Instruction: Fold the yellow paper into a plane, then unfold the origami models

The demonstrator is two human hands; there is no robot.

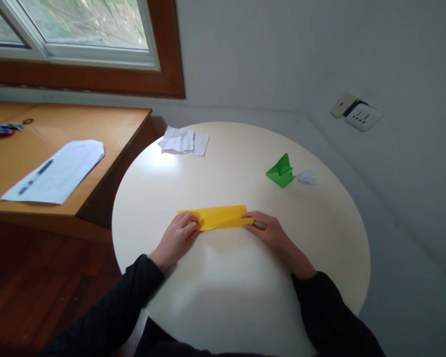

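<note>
A yellow sheet of paper (223, 217), folded into a long narrow strip, lies crosswise on the round white table (223, 287). My left hand (180, 230) grips its left end, with the fingers curled over the near edge. At the right end, my right hand (265, 228) pinches the strip between the thumb below and the fingers above. Part of each end is covered by my fingers. Beyond my right hand rests a green folded-paper piece (281, 171) with pointed corners. Close beside it is a small white folded-paper piece (308, 176).
Creased white papers (184, 140) lie at the table's back left. To the left, a wooden desk (119, 129) holds white sheets (65, 171) with a pen (36, 177) on top, and scissors (9, 130). The wall with a socket (363, 117) borders the right side.
</note>
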